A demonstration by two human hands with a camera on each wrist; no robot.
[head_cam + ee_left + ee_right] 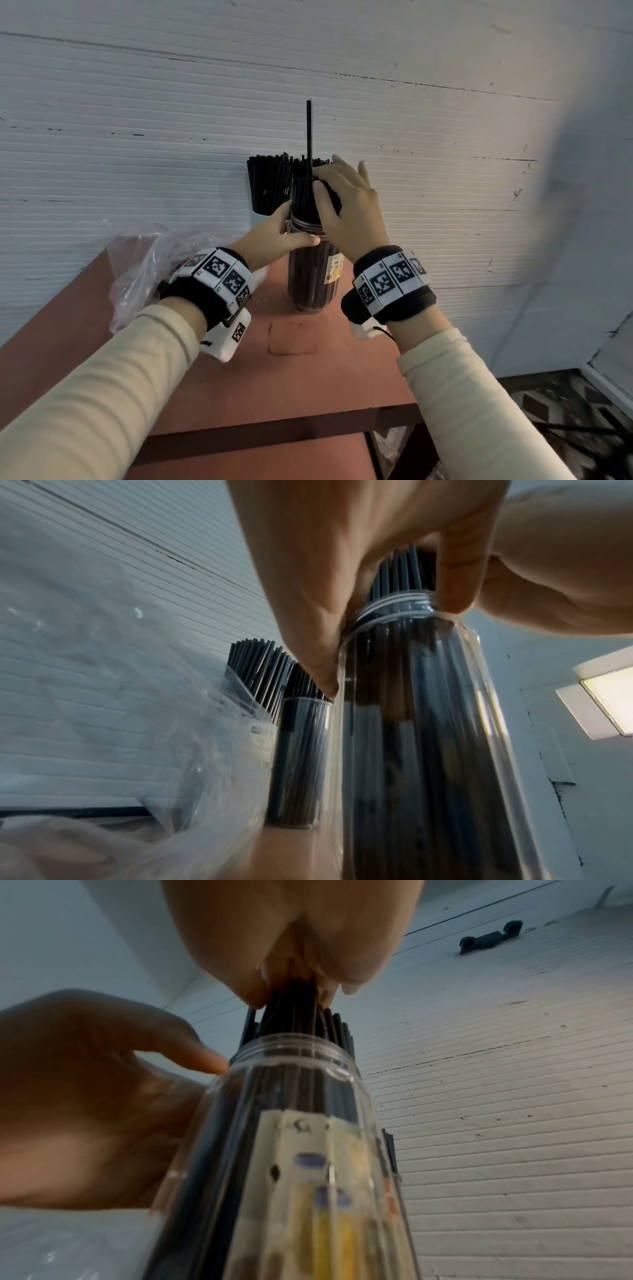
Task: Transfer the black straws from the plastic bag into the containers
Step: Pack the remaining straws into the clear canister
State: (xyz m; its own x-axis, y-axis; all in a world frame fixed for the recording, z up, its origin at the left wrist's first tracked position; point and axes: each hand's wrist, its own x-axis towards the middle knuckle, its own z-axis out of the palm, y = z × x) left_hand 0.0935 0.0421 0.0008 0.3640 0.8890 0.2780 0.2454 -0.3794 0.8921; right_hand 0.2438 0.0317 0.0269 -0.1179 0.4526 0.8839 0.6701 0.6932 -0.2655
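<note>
Head view: both hands are working at the mouth of a clear plastic jar [313, 274] standing upright on the reddish bench [239, 377], close to the white ribbed wall [137, 102].
Left hand [274, 233]: it is gripping the jar's threaded neck, thumb across the front and fingers behind, apparently steadying the jar against the push from above.
Right hand [346, 205]: it is clamping round the tops of the black straws [294, 1010] sticking out of the jar, thumb on one side and fingers on the other, probably gathering them so they settle inside the rim.
Single straw [309, 137]: one is standing far higher than the rest, beside the right thumb, not yet seated.
Other containers: a second clear jar [301, 764] and a white container [260, 205] are standing behind, against the wall, both full of straws.
Plastic bag [144, 270]: it is lying crumpled on the bench at the left, just beyond the left wrist; whether straws remain inside cannot be told.
Progress: likely near the end.
</note>
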